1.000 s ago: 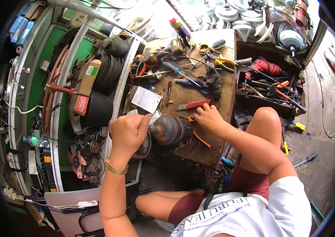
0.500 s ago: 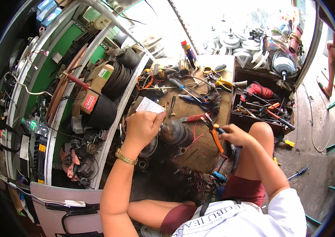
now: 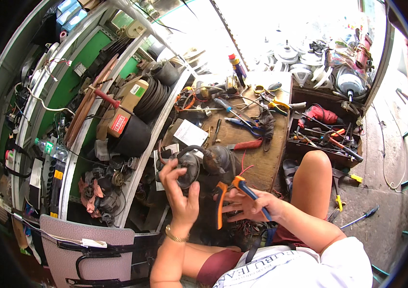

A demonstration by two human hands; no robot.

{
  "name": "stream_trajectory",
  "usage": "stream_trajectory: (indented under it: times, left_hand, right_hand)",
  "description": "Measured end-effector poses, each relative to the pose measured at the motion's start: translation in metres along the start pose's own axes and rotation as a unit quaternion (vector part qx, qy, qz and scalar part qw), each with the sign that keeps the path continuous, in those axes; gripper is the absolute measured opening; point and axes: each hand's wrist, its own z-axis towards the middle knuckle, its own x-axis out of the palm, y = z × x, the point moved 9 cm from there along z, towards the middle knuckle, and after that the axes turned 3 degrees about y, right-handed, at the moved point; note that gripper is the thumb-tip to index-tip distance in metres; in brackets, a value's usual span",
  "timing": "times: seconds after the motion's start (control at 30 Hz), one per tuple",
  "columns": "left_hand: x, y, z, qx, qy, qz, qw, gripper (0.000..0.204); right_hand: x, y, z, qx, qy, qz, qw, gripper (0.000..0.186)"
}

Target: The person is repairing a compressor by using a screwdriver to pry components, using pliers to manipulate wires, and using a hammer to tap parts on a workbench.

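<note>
My left hand (image 3: 181,194) is raised beside a dark round motor-like part (image 3: 190,169), its fingers bent and apart with nothing visible in them. Whether its fingertips touch that part I cannot tell. My right hand (image 3: 257,205) holds pliers with orange and blue handles (image 3: 249,193). Its fingers are spread around the handles, which stand wide apart; the jaws are hard to make out against the dark background. A second dark cylindrical part (image 3: 217,161) stands beside the first, and a thick dark cable arches near both.
A white paper (image 3: 191,132), a red-handled tool (image 3: 248,144), a screwdriver (image 3: 230,111) and more pliers (image 3: 277,105) lie on the wooden bench (image 3: 261,165). To the right is a toolbox (image 3: 305,144) with a red power tool. Cluttered shelves (image 3: 139,175) line the left.
My left hand has moved down and right from the paper, and its fingers have opened. My right hand has brought the pliers down and left, turning them and loosening its fingers. The view has shifted slightly.
</note>
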Motion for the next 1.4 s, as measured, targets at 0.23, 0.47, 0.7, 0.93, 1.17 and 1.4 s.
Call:
stream_trajectory:
  times: [0.23, 0.47, 0.7, 0.93, 1.17, 1.4]
  left_hand:
    - [0.023, 0.027, -0.056, -0.221, 0.12, -0.199, 0.947, 0.068]
    - [0.046, 0.007, -0.056, -0.299, 0.226, -0.3, 0.877, 0.084]
    - [0.029, -0.001, -0.046, -0.213, 0.255, -0.181, 0.926, 0.092]
    - [-0.025, -0.045, 0.088, 0.089, 0.165, 0.169, 0.967, 0.061]
    - [0.06, 0.023, 0.108, -0.032, 0.415, 0.319, 0.851, 0.047]
    - [0.056, 0.033, 0.101, -0.077, 0.257, 0.142, 0.953, 0.051]
  right_hand:
    - [0.006, -0.007, 0.039, 0.009, 0.021, 0.047, 0.999, 0.08]
    - [0.006, 0.0, 0.054, -0.026, 0.003, 0.054, 0.998, 0.072]
    - [0.016, -0.004, 0.053, -0.01, -0.031, 0.082, 0.996, 0.061]
    - [0.018, -0.01, 0.053, -0.022, -0.056, 0.171, 0.983, 0.061]
    - [0.025, -0.013, 0.066, 0.033, -0.002, 0.133, 0.991, 0.062]
    - [0.024, -0.012, 0.063, 0.044, -0.031, 0.119, 0.991, 0.056]
